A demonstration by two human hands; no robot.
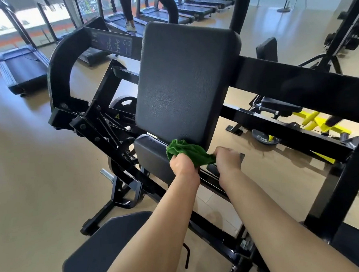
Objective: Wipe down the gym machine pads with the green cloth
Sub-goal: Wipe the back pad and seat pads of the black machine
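Observation:
A large black chest pad point(184, 81) stands tilted on the black machine frame point(296, 84). Below it sits a smaller black pad point(152, 151). The green cloth point(185, 153) is bunched at the bottom edge of the large pad, over the smaller pad. My left hand point(183, 162) grips the cloth's left part. My right hand point(227, 159) pinches the cloth's right corner. A black seat pad point(101, 250) lies low in front, partly behind my left forearm.
Frame bars and a weight peg point(106, 174) crowd the left side of the pads. Treadmills point(23, 69) line the windows at the back, with a person's legs point(127, 11) on one. A yellow machine point(319, 122) stands behind the frame at right. Tan floor surrounds everything.

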